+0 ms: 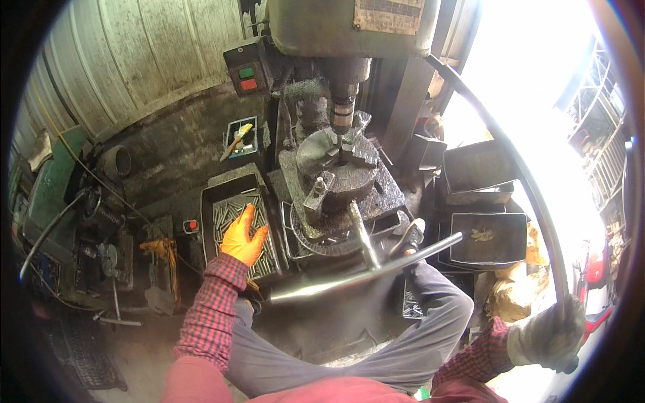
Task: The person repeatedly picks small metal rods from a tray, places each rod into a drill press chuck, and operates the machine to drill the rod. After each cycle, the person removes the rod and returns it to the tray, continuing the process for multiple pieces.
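My left hand [243, 236], in an orange glove, reaches with fingers spread over a dark metal tray [213, 195] holding several short metal rods [228, 213]. My right hand [545, 336], in a grey glove, grips the end of a long curved feed lever [517, 168] that arcs up to the drill press head [349, 27]. Below the spindle and drill bit [342, 114] a round chuck [332, 161] sits on the machine table. A polished steel bar handle [366, 272] juts out in front of the table above my knees.
A switch box with green and red buttons [246, 70] hangs left of the spindle. A small blue bin with a brush [240, 138] stands behind the tray. Dark metal bins [485, 238] sit at the right. Machinery and cables [87, 221] crowd the left.
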The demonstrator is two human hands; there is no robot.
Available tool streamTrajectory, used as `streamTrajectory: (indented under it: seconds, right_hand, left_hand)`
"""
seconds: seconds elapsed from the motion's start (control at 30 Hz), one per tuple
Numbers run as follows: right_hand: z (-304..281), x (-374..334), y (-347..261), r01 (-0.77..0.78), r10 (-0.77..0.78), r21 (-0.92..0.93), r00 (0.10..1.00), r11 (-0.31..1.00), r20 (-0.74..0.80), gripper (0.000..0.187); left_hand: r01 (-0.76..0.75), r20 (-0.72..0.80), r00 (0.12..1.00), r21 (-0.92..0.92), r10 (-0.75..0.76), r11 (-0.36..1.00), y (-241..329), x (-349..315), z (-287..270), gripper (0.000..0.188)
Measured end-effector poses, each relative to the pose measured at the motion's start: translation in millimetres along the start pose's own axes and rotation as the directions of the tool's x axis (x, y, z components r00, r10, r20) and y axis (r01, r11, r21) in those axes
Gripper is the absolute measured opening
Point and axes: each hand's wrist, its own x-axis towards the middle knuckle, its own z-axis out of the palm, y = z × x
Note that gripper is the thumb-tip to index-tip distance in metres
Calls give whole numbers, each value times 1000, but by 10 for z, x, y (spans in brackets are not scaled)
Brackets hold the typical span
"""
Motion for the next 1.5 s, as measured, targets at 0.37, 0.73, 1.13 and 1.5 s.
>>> streamTrajectory:
  seconds: [0.37, 0.73, 1.13, 1.5]
  right_hand:
    - [-93, 566, 74, 47, -48, 25, 998, 999, 41, 39]
    - [389, 247, 328, -146, 83, 300, 973, 943, 215, 36]
    - [-83, 1010, 107, 53, -48, 233, 998, 971, -28, 36]
    - [60, 1113, 189, 192, -166, 171, 974, 966, -152, 35]
  left_hand:
    - [-69, -66, 996, -43, 66, 997, -19, 20, 8, 71]
    - [-59, -76, 996, -40, 56, 997, 13, -63, -112, 72]
    - [-40, -49, 998, 21, 41, 999, 20, -46, -116, 73]
    - [-47, -52, 997, 17, 48, 999, 27, -51, -129, 72]
